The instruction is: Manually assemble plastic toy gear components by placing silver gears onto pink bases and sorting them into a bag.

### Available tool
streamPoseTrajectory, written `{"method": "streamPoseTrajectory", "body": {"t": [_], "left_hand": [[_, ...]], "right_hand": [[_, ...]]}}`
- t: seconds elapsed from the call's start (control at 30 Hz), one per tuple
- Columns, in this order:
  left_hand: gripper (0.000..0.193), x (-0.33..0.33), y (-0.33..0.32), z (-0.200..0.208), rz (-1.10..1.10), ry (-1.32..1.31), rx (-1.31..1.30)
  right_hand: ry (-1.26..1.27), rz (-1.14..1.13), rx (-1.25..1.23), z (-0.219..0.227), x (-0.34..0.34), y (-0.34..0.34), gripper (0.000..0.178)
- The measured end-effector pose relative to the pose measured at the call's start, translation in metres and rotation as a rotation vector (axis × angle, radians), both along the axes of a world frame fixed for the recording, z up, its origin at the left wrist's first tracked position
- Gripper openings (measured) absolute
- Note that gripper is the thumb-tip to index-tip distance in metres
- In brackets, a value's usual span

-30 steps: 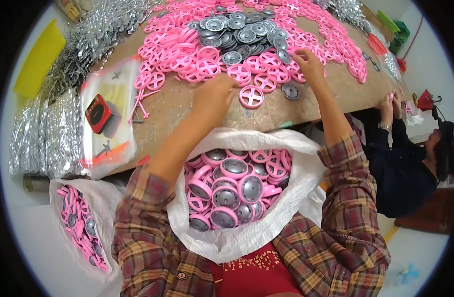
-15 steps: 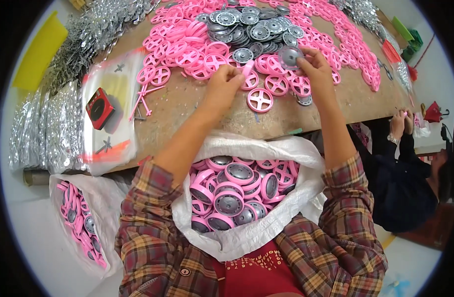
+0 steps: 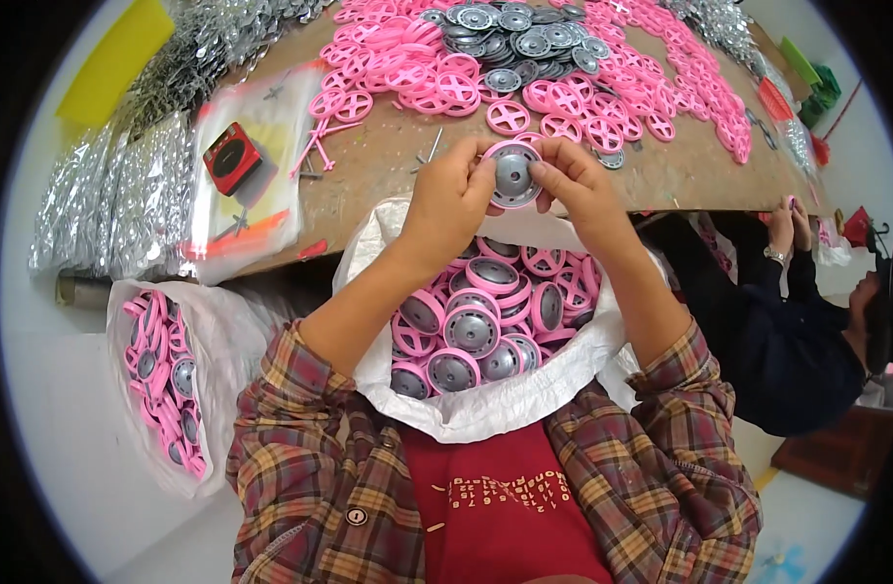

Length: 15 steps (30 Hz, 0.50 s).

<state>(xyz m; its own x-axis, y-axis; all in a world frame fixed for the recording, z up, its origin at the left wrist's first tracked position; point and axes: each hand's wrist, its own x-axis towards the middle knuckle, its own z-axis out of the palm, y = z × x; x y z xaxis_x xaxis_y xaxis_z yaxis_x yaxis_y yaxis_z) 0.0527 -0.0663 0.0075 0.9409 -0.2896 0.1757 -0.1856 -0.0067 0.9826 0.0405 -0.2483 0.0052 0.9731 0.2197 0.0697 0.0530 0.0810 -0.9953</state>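
Both hands hold one toy wheel (image 3: 512,175), a pink ring with a grey disc seated in its face, above the far rim of a white sack. My left hand (image 3: 449,195) grips its left edge, thumb on the front. My right hand (image 3: 580,190) pinches the right edge, thumb pressing the grey disc. Below, the open white sack (image 3: 475,417) in my lap is full of pink wheels with grey discs (image 3: 472,331). On the table beyond lie a heap of pink spoked rings (image 3: 412,63) and a pile of loose grey discs (image 3: 534,41).
A red box-shaped device (image 3: 234,159) lies on clear plastic bags at the left of the table (image 3: 368,185). Silver-wrapped strips (image 3: 115,200) hang over the left edge. Another sack (image 3: 198,438) of wheels stands lower left. At right sits another person (image 3: 787,341), hands together.
My hands have come together and closer to me. The pink ring from my left hand and the grey disc from my right are now joined as one wheel. The view has shifted slightly.
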Motion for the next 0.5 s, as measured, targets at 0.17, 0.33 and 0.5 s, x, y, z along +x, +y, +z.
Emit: {"method": "streamPoseTrajectory", "body": {"t": [0.17, 0.33, 0.5], "left_hand": [[0.021, -0.025, 0.02, -0.002, -0.057, 0.067, 0.067], [0.029, -0.033, 0.055, 0.022, -0.529, 0.077, 0.388], [0.029, 0.015, 0.037, 0.028, -0.344, -0.085, 0.554]], "right_hand": [[0.044, 0.006, 0.014, -0.003, -0.028, 0.008, 0.022], [0.153, 0.46, -0.203, 0.022, -0.027, -0.013, 0.026], [-0.204, -0.131, -0.783, -0.009, 0.07, -0.063, 0.022]]}}
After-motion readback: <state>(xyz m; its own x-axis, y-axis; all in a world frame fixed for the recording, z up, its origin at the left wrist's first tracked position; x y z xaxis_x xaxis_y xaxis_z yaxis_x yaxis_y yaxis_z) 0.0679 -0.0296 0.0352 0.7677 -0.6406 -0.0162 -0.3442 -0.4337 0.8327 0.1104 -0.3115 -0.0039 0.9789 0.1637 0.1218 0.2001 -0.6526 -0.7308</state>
